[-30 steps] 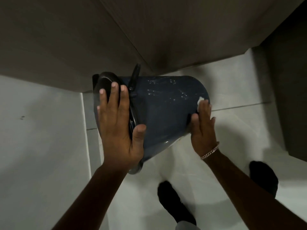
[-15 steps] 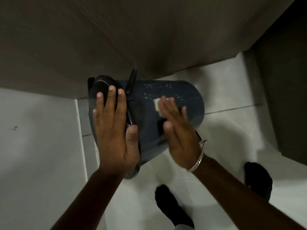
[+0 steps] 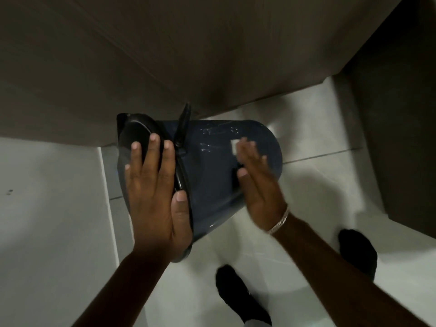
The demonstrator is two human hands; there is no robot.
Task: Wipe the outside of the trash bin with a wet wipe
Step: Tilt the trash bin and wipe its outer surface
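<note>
A dark blue trash bin (image 3: 212, 175) lies tilted on its side over the white floor, its black lid (image 3: 136, 135) pointing left and its base to the right. My left hand (image 3: 155, 199) lies flat across the lid and rim, thumb hooked on the bin's near edge, holding it steady. My right hand (image 3: 257, 182) presses flat on the bin's upper side, blurred with motion. A small white wet wipe (image 3: 234, 146) shows under its fingertips; most of the wipe is hidden. Wet streaks glisten on the bin left of the wipe.
A brown cabinet (image 3: 165, 55) rises right behind the bin, and a dark panel (image 3: 401, 128) stands at the right. White floor tiles (image 3: 318, 128) surround the bin. My two feet in black socks (image 3: 238, 293) stand below it.
My right hand swept the wipe from the bin's base end leftward to the middle, then slid back a little to the right. My left hand stayed on the lid.
</note>
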